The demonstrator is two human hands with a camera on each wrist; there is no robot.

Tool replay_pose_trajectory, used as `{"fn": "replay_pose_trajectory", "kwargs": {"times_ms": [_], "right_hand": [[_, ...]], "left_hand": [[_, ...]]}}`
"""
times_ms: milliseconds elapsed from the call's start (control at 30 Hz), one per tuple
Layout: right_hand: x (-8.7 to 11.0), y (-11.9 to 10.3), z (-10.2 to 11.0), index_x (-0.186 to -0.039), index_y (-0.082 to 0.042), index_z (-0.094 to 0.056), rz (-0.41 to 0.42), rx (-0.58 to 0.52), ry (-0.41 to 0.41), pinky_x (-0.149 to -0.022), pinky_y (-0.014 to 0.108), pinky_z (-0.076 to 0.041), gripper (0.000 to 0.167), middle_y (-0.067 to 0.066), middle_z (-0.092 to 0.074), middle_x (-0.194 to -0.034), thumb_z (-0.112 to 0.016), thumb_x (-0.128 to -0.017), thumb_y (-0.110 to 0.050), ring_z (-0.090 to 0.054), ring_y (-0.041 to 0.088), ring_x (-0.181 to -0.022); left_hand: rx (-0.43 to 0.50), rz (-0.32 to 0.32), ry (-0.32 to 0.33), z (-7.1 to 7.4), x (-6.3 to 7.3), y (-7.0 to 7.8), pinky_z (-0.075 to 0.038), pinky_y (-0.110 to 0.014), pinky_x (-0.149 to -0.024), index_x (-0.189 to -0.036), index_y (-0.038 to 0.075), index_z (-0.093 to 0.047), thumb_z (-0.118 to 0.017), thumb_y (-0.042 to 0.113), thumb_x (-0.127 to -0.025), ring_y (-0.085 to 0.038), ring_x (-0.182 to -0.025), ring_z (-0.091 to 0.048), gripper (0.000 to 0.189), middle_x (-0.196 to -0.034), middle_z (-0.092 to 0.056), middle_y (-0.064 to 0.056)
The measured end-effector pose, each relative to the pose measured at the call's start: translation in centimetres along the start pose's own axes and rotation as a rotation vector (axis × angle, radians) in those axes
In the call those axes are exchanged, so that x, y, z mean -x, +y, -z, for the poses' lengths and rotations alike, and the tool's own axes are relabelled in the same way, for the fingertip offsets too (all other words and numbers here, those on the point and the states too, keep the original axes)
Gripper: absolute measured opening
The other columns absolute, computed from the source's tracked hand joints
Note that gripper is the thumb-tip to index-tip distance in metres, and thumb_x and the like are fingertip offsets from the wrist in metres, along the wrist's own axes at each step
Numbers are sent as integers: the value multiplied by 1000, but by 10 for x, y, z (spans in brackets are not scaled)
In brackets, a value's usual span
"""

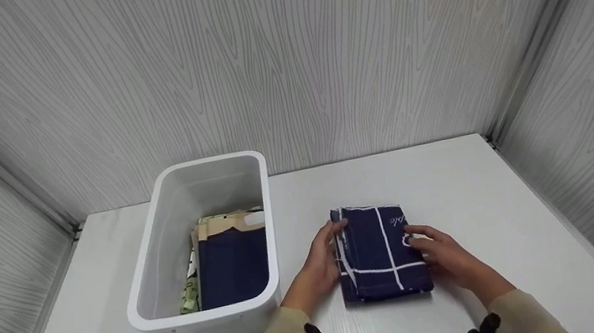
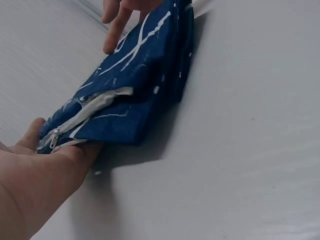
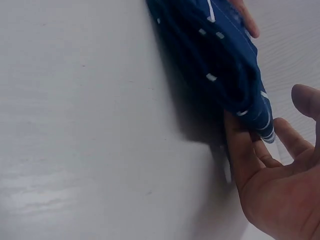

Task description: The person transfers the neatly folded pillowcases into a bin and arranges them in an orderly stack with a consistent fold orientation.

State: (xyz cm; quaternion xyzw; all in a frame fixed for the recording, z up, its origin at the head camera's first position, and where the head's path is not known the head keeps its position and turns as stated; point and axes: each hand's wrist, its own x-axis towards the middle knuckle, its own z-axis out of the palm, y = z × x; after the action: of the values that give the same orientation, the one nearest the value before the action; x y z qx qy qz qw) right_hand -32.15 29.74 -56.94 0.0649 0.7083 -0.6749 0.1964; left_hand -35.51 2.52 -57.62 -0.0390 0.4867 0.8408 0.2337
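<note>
A folded navy zippered fabric cover [image 1: 366, 245], patterned with white grid lines and some lettering, lies over the white table between both hands. My left hand [image 1: 316, 270] grips its left edge, one digit over the top. In the left wrist view, a pale zipper [image 2: 95, 107] with a small pull runs along that edge. My right hand [image 1: 451, 258] holds the opposite edge. Some fingers [image 3: 240, 147] reach beneath the folded layers in the right wrist view, while the thumb stands apart from the cloth. The fingers under the cover are partly hidden.
Left of the cover stands a white plastic bin [image 1: 141, 292]. Inside it sit folded fabrics: a navy and beige piece [image 1: 235, 265] and a green patterned one [image 1: 190, 293]. Wood-grain panels [image 1: 282, 73] enclose the table at the back and both sides.
</note>
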Motion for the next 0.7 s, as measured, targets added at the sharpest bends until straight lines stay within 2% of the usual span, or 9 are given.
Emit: {"fn": "replay_pose_trajectory", "kwargs": {"times_ms": [167, 267, 400, 533, 700], "right_hand": [[0, 2, 3, -153, -19, -38, -1, 12, 5, -77, 37, -56, 58, 23, -51, -143, -56, -101, -37, -67, 30, -109], [-1, 0, 2, -154, -20, -36, 13, 31, -6, -81, 38, -56, 60, 23, -49, -146, -56, -101, -36, -64, 34, -116], [-3, -2, -1, -154, -18, -39, 25, 71, 11, -89, 41, -54, 58, 22, -44, -148, -58, -99, -24, -59, 36, -121], [-3, -2, -2, -153, -16, -41, 18, 102, 41, -88, 41, -55, 59, 22, -41, -147, -57, -96, -11, -62, 29, -111], [-2, -2, -2, -152, -15, -42, 33, 99, 34, -83, 39, -56, 61, 22, -46, -142, -56, -93, -5, -63, 24, -103]], "left_hand": [[-12, -2, 41, 2, -1, 0, -50, -38, -91, -148, 10, -46, -42, 48, -101, -25, -115, -52, 61, -140, -42, -16], [-13, 11, 42, 1, -1, 0, -51, -37, -91, -147, 8, -45, -42, 47, -100, -24, -113, -55, 61, -136, -47, -15], [-34, 16, 31, -3, 0, 0, -51, -35, -91, -145, 3, -44, -41, 43, -101, -21, -109, -57, 59, -131, -52, -14], [-55, 19, 36, -6, 3, 2, -51, -34, -91, -145, 2, -44, -40, 43, -102, -22, -109, -56, 60, -133, -50, -15], [-75, 17, 34, -6, 7, 6, -53, -36, -91, -144, 2, -45, -42, 42, -102, -22, -108, -59, 58, -132, -51, -16]]}}
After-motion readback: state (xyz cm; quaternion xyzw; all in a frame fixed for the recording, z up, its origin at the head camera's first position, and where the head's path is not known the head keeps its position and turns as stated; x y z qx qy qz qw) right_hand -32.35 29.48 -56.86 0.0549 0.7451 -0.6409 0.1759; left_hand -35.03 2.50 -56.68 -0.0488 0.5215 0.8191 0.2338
